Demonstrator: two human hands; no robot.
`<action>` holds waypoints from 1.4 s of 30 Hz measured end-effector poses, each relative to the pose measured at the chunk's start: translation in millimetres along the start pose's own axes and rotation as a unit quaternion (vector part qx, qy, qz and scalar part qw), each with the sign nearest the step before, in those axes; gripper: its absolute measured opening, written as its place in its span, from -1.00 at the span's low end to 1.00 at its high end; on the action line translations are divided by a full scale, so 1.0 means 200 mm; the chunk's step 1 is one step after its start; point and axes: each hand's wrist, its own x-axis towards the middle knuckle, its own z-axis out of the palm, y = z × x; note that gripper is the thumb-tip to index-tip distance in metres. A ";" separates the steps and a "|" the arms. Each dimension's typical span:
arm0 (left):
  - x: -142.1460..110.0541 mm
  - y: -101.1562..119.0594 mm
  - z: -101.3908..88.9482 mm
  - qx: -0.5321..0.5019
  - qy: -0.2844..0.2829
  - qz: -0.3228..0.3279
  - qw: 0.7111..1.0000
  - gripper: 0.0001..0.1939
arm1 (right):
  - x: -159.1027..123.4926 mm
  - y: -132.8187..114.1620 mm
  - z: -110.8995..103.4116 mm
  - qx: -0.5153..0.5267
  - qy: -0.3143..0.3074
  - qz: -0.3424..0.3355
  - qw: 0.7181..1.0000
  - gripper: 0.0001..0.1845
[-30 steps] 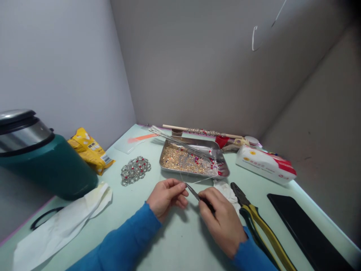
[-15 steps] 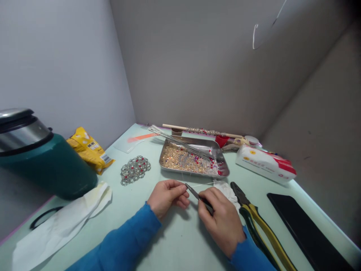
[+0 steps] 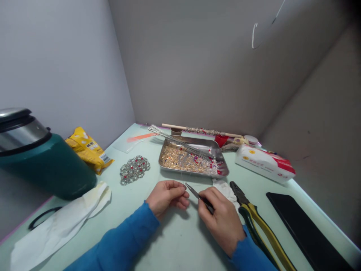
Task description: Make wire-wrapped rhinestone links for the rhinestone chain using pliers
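My left hand point(image 3: 167, 195) is closed in a pinch just above the pale green table point(image 3: 175, 241), its fingertips meeting on a very thin wire that is barely visible. My right hand point(image 3: 221, 218) grips slim dark tweezers point(image 3: 197, 195), whose tip points at the left fingertips. Just beyond both hands stands a steel tray point(image 3: 222, 174) holding gold, white and red beads, with a bundle of thin wires point(image 3: 180, 141) lying across it. A finished piece of beadwork point(image 3: 134, 169) with red stones lies left of the tray.
Yellow-handled pliers point(image 3: 258, 222) and a black flat slab point(image 3: 304, 233) lie to the right. A crumpled tissue point(image 3: 225, 189), a tissue pack point(image 3: 265, 163), a green jug point(image 3: 42, 158), a yellow snack bag point(image 3: 88, 148), white paper point(image 3: 64, 222) and a beaded stick point(image 3: 203, 131) surround the spot.
Both hands hold nearly the same pose; the tweezers have shifted only slightly while the view drifted a little.
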 end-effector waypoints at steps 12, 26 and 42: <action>0.00 0.01 0.00 -0.022 0.007 0.006 1.000 -0.86 | -0.01 -0.02 -0.01 -0.006 -0.023 0.005 1.000 -0.86; 0.01 -0.01 -0.01 0.013 0.027 0.019 0.999 -0.83 | -0.01 -0.01 -0.02 -0.040 -0.035 -0.019 0.998 -0.85; -0.01 0.01 0.00 0.015 0.024 0.032 0.999 -0.83 | -0.02 0.00 0.01 -0.029 -0.016 -0.033 0.999 -0.85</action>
